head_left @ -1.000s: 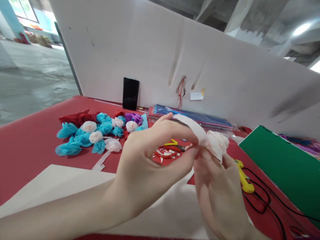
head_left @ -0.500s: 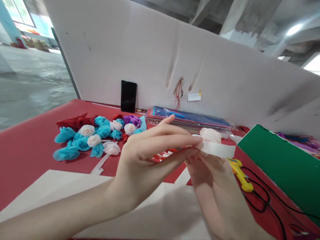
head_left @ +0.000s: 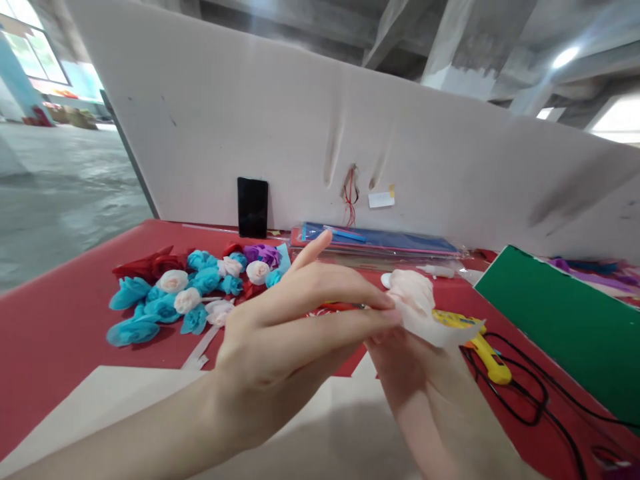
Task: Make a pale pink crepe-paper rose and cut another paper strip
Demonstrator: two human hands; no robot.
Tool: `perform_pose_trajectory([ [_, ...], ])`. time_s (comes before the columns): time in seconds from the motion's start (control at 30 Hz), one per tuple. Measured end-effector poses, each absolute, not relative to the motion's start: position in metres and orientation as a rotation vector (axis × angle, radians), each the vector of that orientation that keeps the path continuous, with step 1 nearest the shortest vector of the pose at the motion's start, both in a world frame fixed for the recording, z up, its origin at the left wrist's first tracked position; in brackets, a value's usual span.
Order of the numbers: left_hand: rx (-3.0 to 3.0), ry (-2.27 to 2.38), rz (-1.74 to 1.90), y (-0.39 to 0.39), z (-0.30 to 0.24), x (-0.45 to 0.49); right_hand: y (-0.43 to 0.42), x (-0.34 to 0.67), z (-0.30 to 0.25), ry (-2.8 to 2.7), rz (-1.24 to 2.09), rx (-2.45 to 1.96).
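A pale pink paper flower [head_left: 413, 292] is held up in front of me, with a white paper strip [head_left: 440, 333] sticking out to the right from its base. My left hand [head_left: 295, 327] reaches in from the left, its thumb and finger pinched at the flower's near side while another finger points up. From below, my right hand [head_left: 420, 380] closes around the flower's base; its fingertips are mostly hidden behind the left hand and the strip. Just right of the right hand lies a yellow glue gun [head_left: 493, 360] with a black cord.
Finished-looking blue paper flowers [head_left: 163, 307] and several white, red and purple ones lie at the left. White paper sheets [head_left: 115, 393] cover the red table [head_left: 55, 333] nearest me. A black phone [head_left: 253, 208] leans on the back panel. A green board [head_left: 560, 333] stands right.
The flower has turned and sits slightly lower, showing more of its petals. Its strip, flat before, now curves round the base with its end tipped up. Both hands still hold on.
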State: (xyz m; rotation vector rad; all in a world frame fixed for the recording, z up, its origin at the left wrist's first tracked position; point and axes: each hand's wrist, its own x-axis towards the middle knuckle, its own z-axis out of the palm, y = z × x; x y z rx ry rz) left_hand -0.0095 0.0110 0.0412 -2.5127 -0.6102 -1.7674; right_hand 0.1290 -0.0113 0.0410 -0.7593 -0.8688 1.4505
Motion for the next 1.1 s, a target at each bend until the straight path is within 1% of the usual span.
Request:
perform_pose_trajectory([
  [0.27,-2.369,-0.521,-1.608,0.015,0.039,-0.015,-0.010,0.127,0.044,-0.706,1.576,-0.785],
  [0.4,-2.351,-0.518,-1.544,0.021,0.035,-0.014,-0.005,0.127,0.037,-0.621,1.569,-0.858],
  [0.6,-2.393,-0.507,-1.472,0.029,0.032,-0.015,-0.002,0.128,0.032,-0.610,1.659,-0.740],
  [0.9,-2.418,-0.535,-1.574,0.028,0.032,-0.013,-0.002,0.128,0.032,-0.574,1.660,-0.722],
  [1.1,-2.423,-0.470,-1.601,0.028,0.034,-0.014,-0.004,0.125,0.033,-0.510,1.652,-0.720],
])
